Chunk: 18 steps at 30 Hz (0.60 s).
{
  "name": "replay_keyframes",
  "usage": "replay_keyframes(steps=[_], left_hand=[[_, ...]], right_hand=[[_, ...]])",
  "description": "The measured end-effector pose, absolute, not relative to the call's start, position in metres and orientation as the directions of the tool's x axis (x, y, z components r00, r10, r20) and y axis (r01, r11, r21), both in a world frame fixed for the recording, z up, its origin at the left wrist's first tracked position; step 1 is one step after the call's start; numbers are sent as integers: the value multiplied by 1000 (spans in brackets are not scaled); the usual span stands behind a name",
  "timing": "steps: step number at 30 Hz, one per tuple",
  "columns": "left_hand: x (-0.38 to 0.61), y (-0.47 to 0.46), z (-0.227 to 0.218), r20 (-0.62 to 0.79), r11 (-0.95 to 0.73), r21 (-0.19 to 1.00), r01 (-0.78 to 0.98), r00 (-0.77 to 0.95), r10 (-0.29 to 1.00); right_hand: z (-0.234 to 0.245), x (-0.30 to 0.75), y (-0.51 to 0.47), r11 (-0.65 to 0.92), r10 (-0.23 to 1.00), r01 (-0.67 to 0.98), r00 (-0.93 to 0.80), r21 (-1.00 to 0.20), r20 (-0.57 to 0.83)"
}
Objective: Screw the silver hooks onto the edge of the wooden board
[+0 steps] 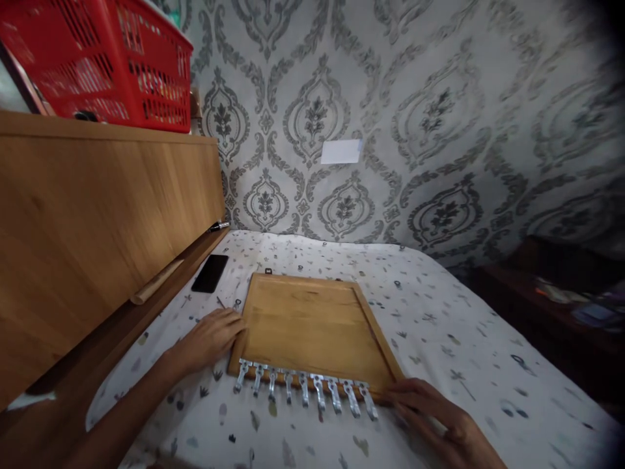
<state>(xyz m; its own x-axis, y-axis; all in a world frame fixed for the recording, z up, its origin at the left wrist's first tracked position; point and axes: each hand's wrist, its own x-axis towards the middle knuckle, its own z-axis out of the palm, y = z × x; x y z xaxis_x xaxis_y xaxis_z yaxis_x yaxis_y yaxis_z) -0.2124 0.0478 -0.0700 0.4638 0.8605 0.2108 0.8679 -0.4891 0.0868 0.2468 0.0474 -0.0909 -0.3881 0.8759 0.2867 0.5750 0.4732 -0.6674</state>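
Observation:
A framed wooden board (305, 322) lies on the patterned white sheet, with small metal hangers on its far edge. Along its near edge runs a row of several silver metal hooks (305, 389), jutting toward me past the frame. My left hand (215, 335) holds the board's left side, its fingertips at the frame and partly hidden by the edge. At the near right corner, my right hand (432, 413) grips the frame, thumb and fingers closed around it. A black phone (209, 273) rests on the sheet beyond my left hand.
At left stands a wooden cabinet or headboard (107, 221) with a red plastic basket (151, 71) on top. A rolled, light-brown object (156, 282) lies on its lower ledge. Behind the bed is a patterned wall (312, 117) with a white plate (340, 152). Dark furniture (537, 293) stands at right.

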Motion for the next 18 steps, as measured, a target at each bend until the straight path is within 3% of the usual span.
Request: replay_keyframes(steps=[3, 6, 10, 13, 18], left_hand=[[-232, 64, -70, 245, -350, 156, 924, 307, 920], [-255, 90, -66, 280, -53, 201, 978, -6, 960], [-273, 122, -65, 226, 296, 259, 919, -356, 907], [-274, 133, -69, 164, 379, 302, 875, -439, 883], [-277, 143, -62, 103, 447, 422, 789, -531, 841]], right_hand=[[-87, 249, 48, 481, 869, 584, -414, -653, 270], [-78, 245, 45, 486, 871, 598, -385, -637, 304], [-60, 228, 31, 490, 871, 586, -309, -646, 381], [-46, 209, 19, 539, 840, 539, -288, -647, 460], [-30, 169, 7, 611, 785, 426, -434, -667, 442]])
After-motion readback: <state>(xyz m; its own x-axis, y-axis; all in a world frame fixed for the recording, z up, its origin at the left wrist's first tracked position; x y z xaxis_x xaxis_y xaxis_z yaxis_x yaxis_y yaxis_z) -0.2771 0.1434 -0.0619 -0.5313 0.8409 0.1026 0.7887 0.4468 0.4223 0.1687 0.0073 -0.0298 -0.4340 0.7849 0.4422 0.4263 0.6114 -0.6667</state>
